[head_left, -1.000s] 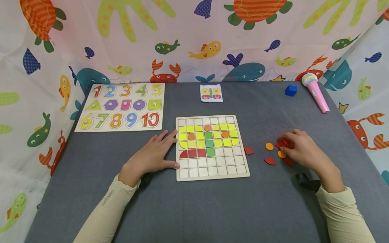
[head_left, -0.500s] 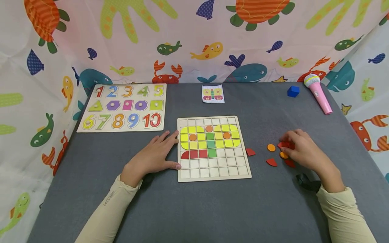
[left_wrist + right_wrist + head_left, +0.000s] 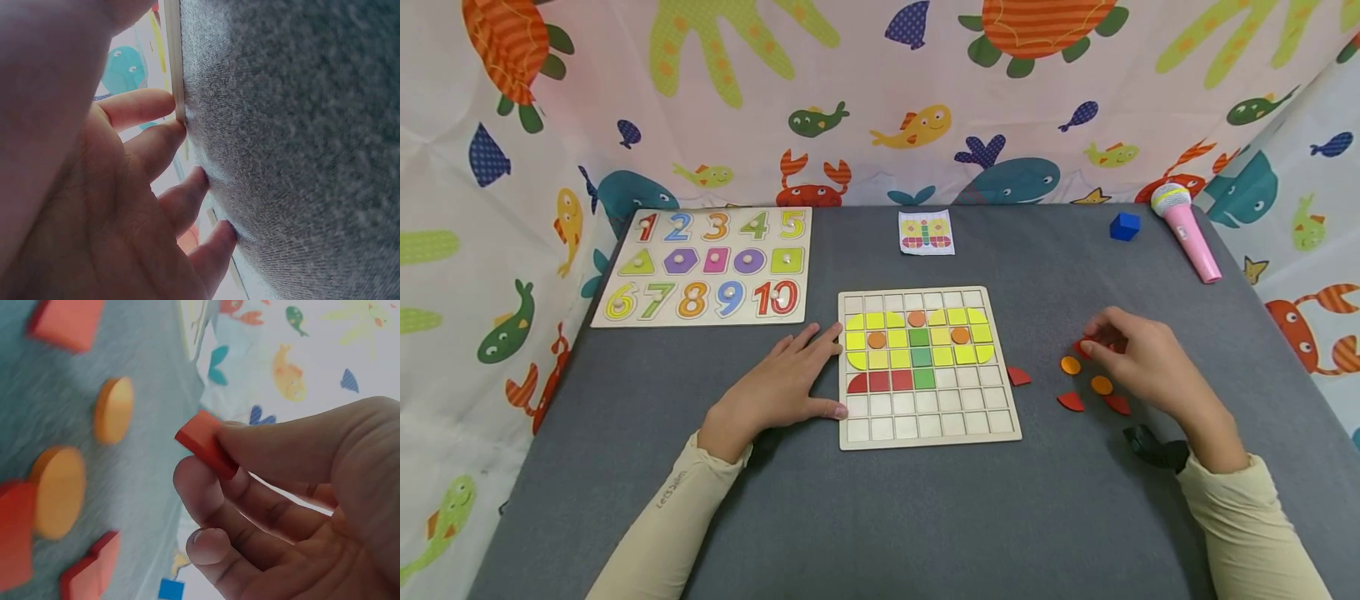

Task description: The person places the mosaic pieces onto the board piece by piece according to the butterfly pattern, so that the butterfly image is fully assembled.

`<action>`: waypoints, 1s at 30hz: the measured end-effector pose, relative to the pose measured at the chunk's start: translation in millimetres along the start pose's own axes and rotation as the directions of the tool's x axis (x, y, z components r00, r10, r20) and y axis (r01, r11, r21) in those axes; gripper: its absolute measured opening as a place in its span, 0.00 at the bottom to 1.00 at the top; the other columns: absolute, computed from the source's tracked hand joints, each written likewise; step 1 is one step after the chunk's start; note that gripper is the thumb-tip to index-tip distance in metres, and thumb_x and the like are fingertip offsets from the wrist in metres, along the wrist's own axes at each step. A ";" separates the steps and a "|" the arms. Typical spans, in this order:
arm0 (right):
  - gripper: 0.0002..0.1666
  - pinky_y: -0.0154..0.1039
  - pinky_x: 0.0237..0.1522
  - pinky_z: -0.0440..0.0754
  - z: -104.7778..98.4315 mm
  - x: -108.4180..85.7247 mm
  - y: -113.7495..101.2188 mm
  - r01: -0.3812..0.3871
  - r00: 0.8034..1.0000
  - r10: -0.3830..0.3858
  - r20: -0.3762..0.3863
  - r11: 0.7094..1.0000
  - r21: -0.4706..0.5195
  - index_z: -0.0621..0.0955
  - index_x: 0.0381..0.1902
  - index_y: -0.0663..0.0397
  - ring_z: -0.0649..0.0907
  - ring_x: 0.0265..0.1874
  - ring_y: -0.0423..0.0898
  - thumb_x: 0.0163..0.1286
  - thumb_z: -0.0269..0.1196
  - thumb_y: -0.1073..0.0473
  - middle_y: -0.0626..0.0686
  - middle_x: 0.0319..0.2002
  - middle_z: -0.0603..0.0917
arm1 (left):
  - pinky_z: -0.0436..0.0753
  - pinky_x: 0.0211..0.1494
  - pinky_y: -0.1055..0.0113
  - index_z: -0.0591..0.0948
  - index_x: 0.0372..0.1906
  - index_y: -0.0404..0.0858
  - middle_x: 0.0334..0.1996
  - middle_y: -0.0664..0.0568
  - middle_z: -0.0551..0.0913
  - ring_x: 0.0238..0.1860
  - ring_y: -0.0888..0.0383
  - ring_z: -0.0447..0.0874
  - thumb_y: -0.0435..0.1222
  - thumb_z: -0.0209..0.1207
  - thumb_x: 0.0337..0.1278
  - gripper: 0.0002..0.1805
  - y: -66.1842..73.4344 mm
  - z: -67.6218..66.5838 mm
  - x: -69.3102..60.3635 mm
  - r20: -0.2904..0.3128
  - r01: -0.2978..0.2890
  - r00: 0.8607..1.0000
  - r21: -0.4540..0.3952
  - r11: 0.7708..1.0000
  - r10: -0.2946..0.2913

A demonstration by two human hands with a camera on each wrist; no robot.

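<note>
My left hand point(image 3: 775, 387) rests at the left edge of the wooden grid board point(image 3: 928, 443), its fingertips touching the rim; the left wrist view shows fingers point(image 3: 150, 106) against the board's edge point(image 3: 175, 62). Yellow, green, orange and red tiles lie in the upper grid, with a red row point(image 3: 877, 381) at left. My right hand point(image 3: 1150, 362) pinches a red piece point(image 3: 205, 440) between thumb and fingers, above the loose pieces. Under and beside it lie two orange discs point(image 3: 1071, 365) and several red pieces point(image 3: 1071, 402). One red piece point(image 3: 1018, 376) sits against the board's right edge.
A number and shape board point(image 3: 700, 321) lies at the back left. A small butterfly picture card point(image 3: 927, 248) is behind the grid board. At the back right are a blue cube point(image 3: 1124, 226) and a pink microphone point(image 3: 1191, 242). A patterned curtain point(image 3: 865, 75) stands behind the table.
My right hand has lifted slightly off the loose pieces with a red piece pinched, uncovering more of the orange discs. My left hand stays at the board's edge.
</note>
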State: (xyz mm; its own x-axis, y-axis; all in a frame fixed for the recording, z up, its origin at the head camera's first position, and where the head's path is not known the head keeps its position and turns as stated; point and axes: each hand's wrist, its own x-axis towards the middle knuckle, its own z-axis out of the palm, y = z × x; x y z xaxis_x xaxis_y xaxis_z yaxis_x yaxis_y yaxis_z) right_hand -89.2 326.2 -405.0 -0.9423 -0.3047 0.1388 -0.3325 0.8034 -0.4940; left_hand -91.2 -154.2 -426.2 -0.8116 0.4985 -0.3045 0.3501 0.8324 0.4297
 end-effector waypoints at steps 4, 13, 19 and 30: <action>0.06 0.34 0.26 0.79 -0.5 6.0 -13.7 -0.005 1.000 0.004 0.018 1.000 0.028 0.84 0.45 0.56 0.79 0.29 0.44 0.73 0.71 0.66 0.48 0.32 0.84 | 0.44 0.85 0.40 0.65 0.83 0.41 0.87 0.49 0.50 0.86 0.42 0.39 0.59 0.75 0.58 0.54 0.2 -0.4 0.0 0.003 0.001 1.000 -0.002 1.000 -0.001; 0.08 0.34 0.31 0.81 5.6 22.1 -40.4 0.073 0.997 -0.075 0.037 0.996 0.051 0.84 0.43 0.55 0.80 0.30 0.45 0.71 0.71 0.70 0.47 0.31 0.84 | 0.44 0.85 0.40 0.66 0.83 0.41 0.87 0.49 0.51 0.86 0.42 0.40 0.59 0.75 0.58 0.54 -0.3 0.4 -0.3 -0.004 -0.003 1.000 0.002 1.000 0.003; 0.08 0.35 0.31 0.81 11.8 30.8 -55.1 0.110 0.992 -0.114 0.051 0.990 0.084 0.85 0.43 0.53 0.81 0.30 0.43 0.73 0.70 0.70 0.46 0.33 0.85 | 0.45 0.85 0.40 0.65 0.83 0.41 0.87 0.49 0.51 0.86 0.42 0.41 0.59 0.75 0.59 0.54 -1.4 1.2 -0.5 -0.012 -0.012 1.000 0.007 1.000 0.012; 0.09 0.38 0.33 0.83 22.6 44.0 -75.6 0.189 0.978 -0.196 0.067 0.977 0.102 0.86 0.44 0.54 0.81 0.33 0.43 0.72 0.69 0.73 0.46 0.35 0.86 | 0.44 0.85 0.40 0.65 0.82 0.41 0.87 0.49 0.51 0.86 0.42 0.40 0.59 0.75 0.58 0.54 -0.6 0.4 -0.9 -0.010 -0.010 1.000 0.002 1.000 0.010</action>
State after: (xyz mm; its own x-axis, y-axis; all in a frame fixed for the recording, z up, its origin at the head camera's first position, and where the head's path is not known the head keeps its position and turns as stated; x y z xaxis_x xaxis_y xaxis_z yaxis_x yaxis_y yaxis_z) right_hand -104.7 240.5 -381.0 -0.8541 -0.4896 0.1754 -0.4987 0.6752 -0.5435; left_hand -90.4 -155.0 -426.5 -0.8125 0.5045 -0.2920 0.3589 0.8277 0.4313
